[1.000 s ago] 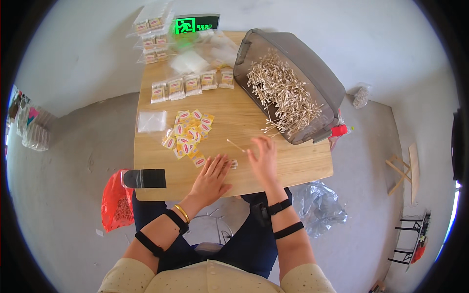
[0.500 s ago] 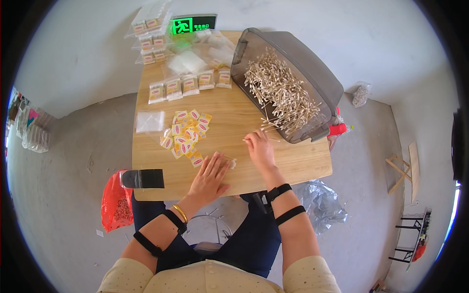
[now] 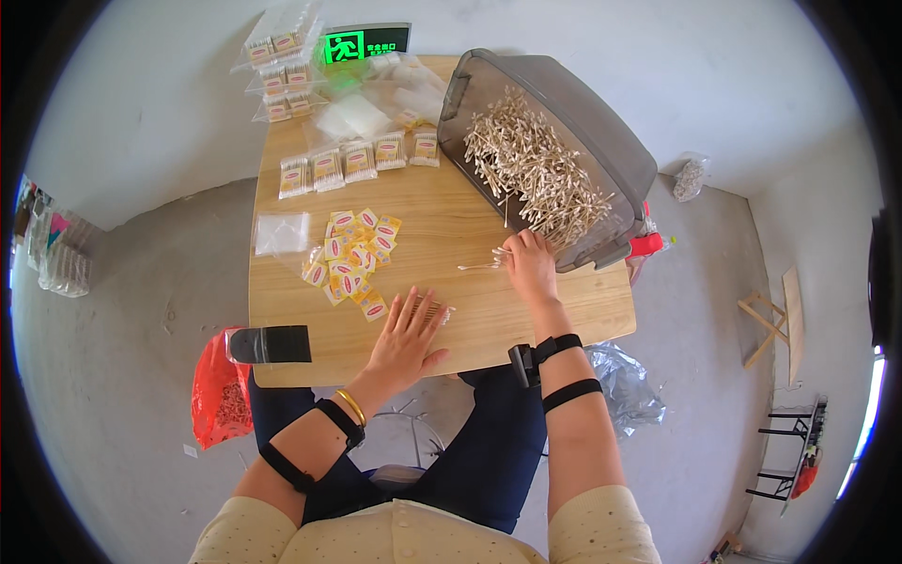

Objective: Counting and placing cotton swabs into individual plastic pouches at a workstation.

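My left hand (image 3: pixel 406 336) lies flat with its fingers spread over a small row of cotton swabs (image 3: pixel 447 315) near the table's front edge; most of the row is hidden under it. My right hand (image 3: pixel 532 268) is at the front lip of a tilted grey plastic bin (image 3: pixel 601 122), its fingers closed on a few cotton swabs (image 3: pixel 481 265) that stick out to the left. Inside the bin lies a big heap of loose cotton swabs (image 3: pixel 536 174). Left of my left hand, small yellow and white printed cards (image 3: pixel 352 254) are scattered in a pile.
Filled swab packets (image 3: pixel 359 162) stand in a row farther back, with clear plastic bags (image 3: pixel 352 117) behind. Stacked bagged packets (image 3: pixel 285 75) rise at the far left corner. A dark strap (image 3: pixel 272 344) hangs over the left edge, above a red bag (image 3: pixel 223 390).
My right hand has shifted right and slightly nearer the bin's lip, and more swabs now show at its fingers. My left hand stays pressed over the row.
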The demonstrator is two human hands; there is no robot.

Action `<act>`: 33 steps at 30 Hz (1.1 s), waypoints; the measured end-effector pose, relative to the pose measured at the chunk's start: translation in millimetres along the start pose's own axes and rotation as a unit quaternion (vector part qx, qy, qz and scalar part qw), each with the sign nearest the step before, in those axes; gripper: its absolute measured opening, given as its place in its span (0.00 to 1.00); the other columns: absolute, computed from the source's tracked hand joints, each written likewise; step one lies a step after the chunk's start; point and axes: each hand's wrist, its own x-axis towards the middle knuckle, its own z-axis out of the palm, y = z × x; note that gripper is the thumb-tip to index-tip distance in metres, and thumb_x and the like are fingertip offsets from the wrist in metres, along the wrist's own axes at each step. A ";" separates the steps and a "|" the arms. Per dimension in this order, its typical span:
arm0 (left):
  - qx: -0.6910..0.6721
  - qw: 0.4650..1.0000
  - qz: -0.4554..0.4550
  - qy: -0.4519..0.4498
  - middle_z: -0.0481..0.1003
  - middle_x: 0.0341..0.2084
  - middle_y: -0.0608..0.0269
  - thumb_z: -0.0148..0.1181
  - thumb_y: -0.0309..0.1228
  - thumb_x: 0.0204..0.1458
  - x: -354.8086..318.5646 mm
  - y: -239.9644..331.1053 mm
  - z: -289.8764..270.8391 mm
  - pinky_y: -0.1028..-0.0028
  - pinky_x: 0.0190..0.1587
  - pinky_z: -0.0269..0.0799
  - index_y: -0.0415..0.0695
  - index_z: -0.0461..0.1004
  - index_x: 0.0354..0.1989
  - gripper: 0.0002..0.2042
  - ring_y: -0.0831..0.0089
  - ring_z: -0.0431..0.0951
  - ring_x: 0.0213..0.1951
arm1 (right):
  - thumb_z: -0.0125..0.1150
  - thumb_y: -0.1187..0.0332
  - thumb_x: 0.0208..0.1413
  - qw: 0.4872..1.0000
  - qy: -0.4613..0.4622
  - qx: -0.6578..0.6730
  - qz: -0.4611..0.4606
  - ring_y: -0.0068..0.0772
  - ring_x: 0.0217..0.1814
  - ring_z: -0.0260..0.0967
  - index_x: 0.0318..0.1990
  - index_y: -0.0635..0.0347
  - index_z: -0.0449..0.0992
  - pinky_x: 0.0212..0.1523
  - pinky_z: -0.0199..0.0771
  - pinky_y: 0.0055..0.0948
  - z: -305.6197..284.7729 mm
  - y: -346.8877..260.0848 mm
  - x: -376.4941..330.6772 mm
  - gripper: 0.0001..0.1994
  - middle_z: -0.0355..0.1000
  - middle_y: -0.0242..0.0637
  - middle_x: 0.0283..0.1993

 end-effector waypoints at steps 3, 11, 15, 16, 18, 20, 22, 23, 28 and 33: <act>-0.004 1.000 0.004 0.000 0.49 0.72 0.49 0.44 0.54 0.62 -1.8 -0.6 3.7 0.50 0.73 0.38 0.46 0.54 0.71 0.34 0.50 0.44 0.73 | 0.63 0.71 0.51 0.998 0.021 0.050 -0.028 0.44 0.48 0.67 0.36 0.54 0.75 0.50 0.68 0.42 12.9 -16.9 -1.2 0.06 0.69 0.35 0.38; -0.004 1.000 0.004 0.017 0.47 0.72 0.46 0.46 0.53 0.61 4.9 1.2 -9.7 0.52 0.73 0.38 0.35 0.50 0.71 0.38 0.51 0.44 0.73 | 0.62 0.72 0.51 0.981 0.096 0.168 0.000 0.46 0.48 0.68 0.41 0.57 0.76 0.49 0.68 0.45 -10.7 -79.5 -16.3 0.09 0.73 0.37 0.44; 0.047 0.999 0.004 0.024 0.47 0.73 0.49 0.47 0.54 0.60 33.5 -9.8 -4.0 0.55 0.74 0.38 0.33 0.47 0.71 0.41 0.56 0.43 0.74 | 0.63 0.73 0.51 0.981 0.092 0.162 0.046 0.49 0.51 0.65 0.50 0.57 0.75 0.53 0.67 0.44 -23.1 -56.5 -51.9 0.17 0.72 0.40 0.49; 0.043 0.998 0.007 0.034 0.47 0.72 0.48 0.49 0.53 0.60 40.8 -13.8 2.5 0.55 0.73 0.38 0.32 0.47 0.71 0.41 0.57 0.43 0.74 | 0.64 0.73 0.51 0.982 0.088 0.162 0.044 0.49 0.52 0.65 0.52 0.57 0.74 0.55 0.66 0.43 -21.5 -54.0 -59.9 0.18 0.71 0.41 0.50; 0.032 0.999 0.004 0.034 0.48 0.72 0.49 0.49 0.52 0.60 57.0 -18.1 4.6 0.56 0.74 0.38 0.33 0.46 0.71 0.41 0.58 0.44 0.74 | 0.64 0.73 0.50 0.982 0.059 0.172 0.060 0.50 0.54 0.64 0.54 0.56 0.73 0.56 0.66 0.43 -20.9 -53.9 -70.7 0.21 0.70 0.42 0.52; 0.044 0.999 0.004 0.023 0.48 0.72 0.51 0.47 0.54 0.60 67.5 -21.5 3.7 0.56 0.74 0.37 0.34 0.45 0.72 0.41 0.60 0.44 0.74 | 0.65 0.73 0.49 0.981 0.053 0.171 0.069 0.50 0.54 0.63 0.54 0.55 0.73 0.55 0.65 0.43 -18.4 -53.7 -74.4 0.22 0.69 0.42 0.51; 0.078 0.997 0.006 0.002 0.48 0.73 0.53 0.42 0.57 0.61 72.9 -23.0 0.8 0.57 0.74 0.36 0.36 0.44 0.73 0.41 0.62 0.44 0.74 | 0.64 0.74 0.48 0.982 0.069 0.161 0.069 0.51 0.53 0.64 0.52 0.55 0.74 0.53 0.65 0.45 -11.8 -52.2 -72.0 0.21 0.70 0.42 0.49; 0.071 0.997 0.012 0.008 0.49 0.72 0.53 0.42 0.57 0.61 73.6 -24.6 1.0 0.57 0.74 0.36 0.36 0.45 0.72 0.41 0.62 0.45 0.74 | 0.64 0.74 0.48 0.981 0.073 0.166 0.069 0.51 0.52 0.64 0.51 0.55 0.74 0.52 0.66 0.44 -7.7 -50.0 -69.4 0.20 0.70 0.42 0.47; 0.039 0.998 0.036 0.036 0.56 0.68 0.54 0.43 0.56 0.61 65.5 -33.2 -4.4 0.57 0.74 0.40 0.37 0.51 0.71 0.38 0.62 0.50 0.72 | 0.61 0.77 0.47 0.972 0.072 0.217 0.049 0.52 0.47 0.65 0.44 0.58 0.76 0.49 0.67 0.44 11.0 -46.6 -57.0 0.14 0.69 0.45 0.42; 0.019 0.998 0.051 0.022 0.63 0.62 0.55 0.52 0.48 0.59 45.6 -44.2 -19.2 0.57 0.72 0.48 0.39 0.58 0.67 0.32 0.60 0.58 0.68 | 0.58 0.79 0.48 0.961 0.064 0.264 0.046 0.51 0.51 0.66 0.46 0.58 0.76 0.52 0.67 0.44 4.5 -59.9 -29.6 0.16 0.72 0.43 0.47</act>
